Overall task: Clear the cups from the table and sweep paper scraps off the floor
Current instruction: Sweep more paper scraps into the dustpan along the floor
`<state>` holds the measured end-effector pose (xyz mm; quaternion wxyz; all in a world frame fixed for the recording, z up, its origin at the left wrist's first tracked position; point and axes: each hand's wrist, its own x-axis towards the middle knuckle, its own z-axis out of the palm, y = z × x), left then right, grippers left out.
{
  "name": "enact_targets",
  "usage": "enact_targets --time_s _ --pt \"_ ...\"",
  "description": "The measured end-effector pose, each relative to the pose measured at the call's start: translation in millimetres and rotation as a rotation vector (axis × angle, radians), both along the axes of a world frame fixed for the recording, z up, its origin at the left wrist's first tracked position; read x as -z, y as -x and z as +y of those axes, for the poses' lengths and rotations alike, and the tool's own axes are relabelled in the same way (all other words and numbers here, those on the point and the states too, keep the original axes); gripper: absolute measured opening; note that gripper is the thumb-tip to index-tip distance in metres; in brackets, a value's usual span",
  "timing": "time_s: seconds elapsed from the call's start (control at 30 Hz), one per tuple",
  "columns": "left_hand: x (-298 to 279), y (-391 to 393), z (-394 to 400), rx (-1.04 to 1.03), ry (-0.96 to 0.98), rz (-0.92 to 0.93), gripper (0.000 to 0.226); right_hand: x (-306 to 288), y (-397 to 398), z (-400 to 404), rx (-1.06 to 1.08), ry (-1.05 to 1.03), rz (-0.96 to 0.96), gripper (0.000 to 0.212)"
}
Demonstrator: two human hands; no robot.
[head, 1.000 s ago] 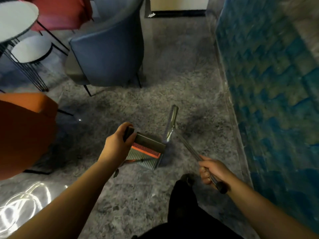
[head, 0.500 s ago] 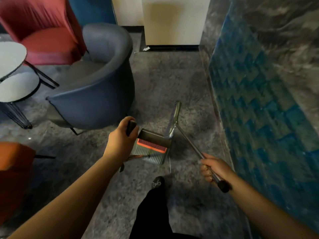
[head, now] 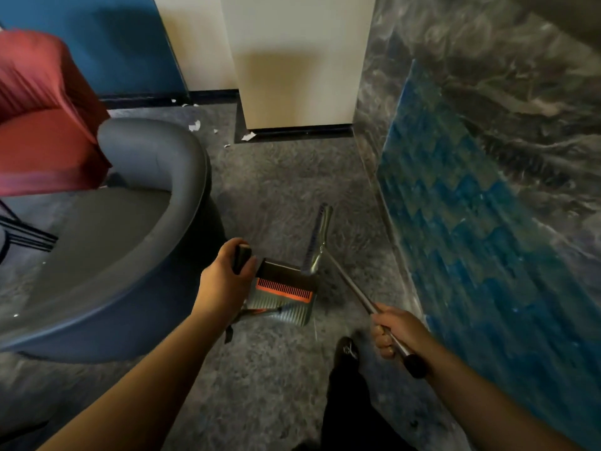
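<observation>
Two tools carried low: my left hand [head: 224,281] grips dustpan [head: 279,292] handle, my right hand [head: 395,330] clamps broom [head: 320,242] pole. Paper scraps [head: 248,136] lie ahead by pillar [head: 296,60], well apart.

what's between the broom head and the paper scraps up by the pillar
In the head view, only bare grey floor lies between the broom head and the paper scraps near the cream pillar.
</observation>
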<state>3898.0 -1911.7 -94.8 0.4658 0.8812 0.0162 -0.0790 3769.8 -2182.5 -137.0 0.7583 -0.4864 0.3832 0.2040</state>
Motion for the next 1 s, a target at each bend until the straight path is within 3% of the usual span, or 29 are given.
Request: enact_targets --time_s 0.3,0.43,0.63,1.0 --pt "4.5 -194.0 -76.9 -0.069 -0.022 -0.006 0.027 4.0 -221.7 -84.8 -0.094 0.038 0.011 0.026" --pt "-4.5 -271.8 -95.9 -0.130 -0.028 -0.022 0.027 -2.8 -313.8 -107.2 -0.118 0.057 0.018 0.041" --pt "4.5 -401.5 -91.2 -0.174 -0.042 -0.060 0.028 -1.8 -461.2 -112.2 -0.127 0.086 0.025 0.057" --pt "-1.4 -640.1 -66.5 -0.170 -0.018 0.009 0.034 -5.3 -701.4 -96.9 -0.188 0.122 0.020 0.059"
